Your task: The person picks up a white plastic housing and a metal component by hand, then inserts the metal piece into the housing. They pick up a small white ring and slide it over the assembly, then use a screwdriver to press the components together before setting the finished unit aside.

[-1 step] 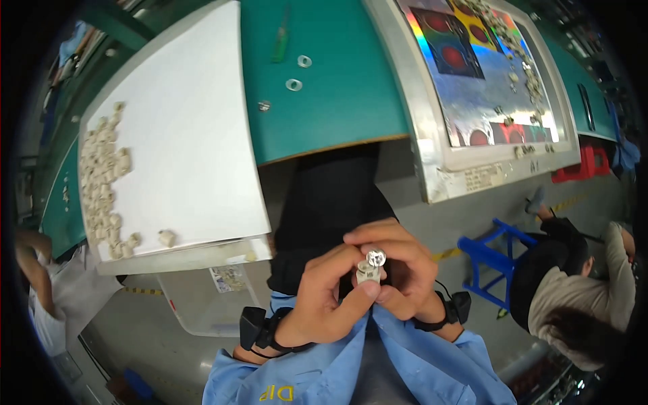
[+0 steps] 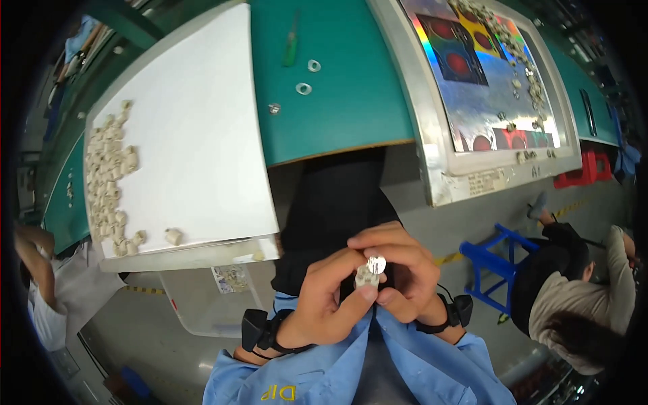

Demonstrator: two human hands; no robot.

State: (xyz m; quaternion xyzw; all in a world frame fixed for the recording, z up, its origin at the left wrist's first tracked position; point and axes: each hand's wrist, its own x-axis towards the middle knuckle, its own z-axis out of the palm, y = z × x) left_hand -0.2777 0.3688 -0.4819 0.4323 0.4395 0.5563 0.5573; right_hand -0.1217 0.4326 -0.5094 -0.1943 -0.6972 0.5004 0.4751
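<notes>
Close to my body, my left hand pinches a small beige cylindrical part between thumb and fingers. My right hand is curled beside it, its fingertips at a shiny round silver piece. That piece sits right at the upper edge of the beige part; whether it is seated in it I cannot tell. Both hands nearly touch each other in front of my blue jacket. Curled fingers hide part of the beige piece.
A white board at left carries many beige parts. On the green table lie two clear rings, a silver piece and a green-handled screwdriver. A framed tray stands right, near a blue stool and a seated person.
The beige part has turned slightly in my fingers, so its top shows more. The silver piece sits a little lower. The whole view has shifted slightly.
</notes>
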